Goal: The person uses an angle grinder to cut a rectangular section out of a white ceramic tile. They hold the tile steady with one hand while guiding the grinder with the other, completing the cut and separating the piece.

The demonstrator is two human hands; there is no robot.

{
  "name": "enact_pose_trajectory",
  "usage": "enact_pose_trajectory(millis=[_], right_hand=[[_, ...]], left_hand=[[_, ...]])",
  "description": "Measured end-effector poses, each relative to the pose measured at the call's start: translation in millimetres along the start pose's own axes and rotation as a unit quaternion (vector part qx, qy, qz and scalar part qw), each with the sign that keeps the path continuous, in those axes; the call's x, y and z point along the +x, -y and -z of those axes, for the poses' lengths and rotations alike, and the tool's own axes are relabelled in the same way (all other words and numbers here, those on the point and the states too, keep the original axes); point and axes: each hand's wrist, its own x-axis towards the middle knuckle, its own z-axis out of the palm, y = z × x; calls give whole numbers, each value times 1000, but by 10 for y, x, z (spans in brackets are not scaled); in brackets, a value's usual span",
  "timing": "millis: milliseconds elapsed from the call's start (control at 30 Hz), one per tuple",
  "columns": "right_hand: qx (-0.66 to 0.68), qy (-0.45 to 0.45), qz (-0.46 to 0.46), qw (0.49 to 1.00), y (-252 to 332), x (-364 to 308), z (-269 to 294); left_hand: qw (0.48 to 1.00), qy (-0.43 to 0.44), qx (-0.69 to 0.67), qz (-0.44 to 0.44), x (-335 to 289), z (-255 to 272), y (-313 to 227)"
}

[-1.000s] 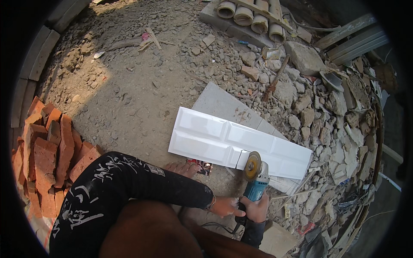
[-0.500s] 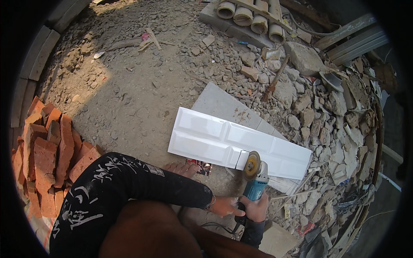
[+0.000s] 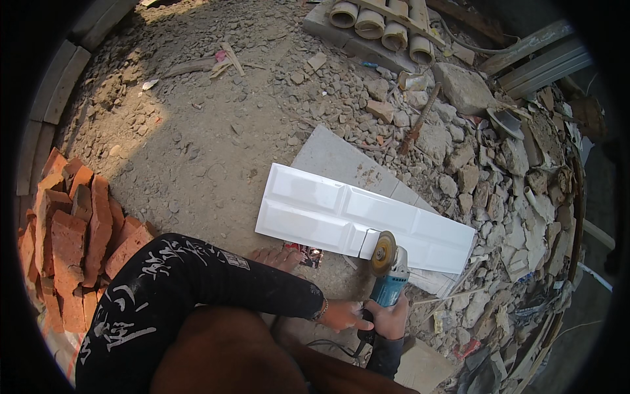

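My right hand (image 3: 392, 318) is wrapped round the teal body of an angle grinder (image 3: 390, 289). My left hand (image 3: 342, 316) closes on the black rear end of the same tool, close beside the right. The grinder's round yellowish disc (image 3: 384, 253) stands on edge at the near edge of a white panel (image 3: 305, 223) with raised rectangles. A dark cut line (image 3: 365, 243) runs into the panel just left of the disc. Beneath the panel lies a grey slab (image 3: 328, 152). I cannot tell whether the disc touches the panel.
Red bricks (image 3: 69, 240) are piled at the left. Broken rubble (image 3: 469, 177) covers the right side, with a rusty rod (image 3: 420, 121) on it. Several pipes (image 3: 371, 25) lie at the far side. The grinder's cable (image 3: 331, 344) curls near my legs, and my bare foot (image 3: 279, 258) is near the panel.
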Motion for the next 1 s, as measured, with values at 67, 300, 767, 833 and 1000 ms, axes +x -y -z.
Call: enact_pose_trajectory(millis=[67, 300, 767, 833, 1000], right_hand=[[-5, 0, -3, 1000, 9, -3, 3], [-7, 1, 3, 1000, 37, 0, 5], [-3, 3, -3, 1000, -30, 15, 10], [2, 3, -5, 1000, -24, 16, 11], [-1, -4, 13, 1000, -15, 17, -8]], left_hand=[[1000, -2, 0, -1, 0, 1, 7], [1000, -7, 4, 2, -32, 6, -7], [1000, -10, 14, -5, -1, 18, 6], [1000, -12, 15, -9, -10, 19, 8], [1000, -19, 17, -5, -18, 10, 10]])
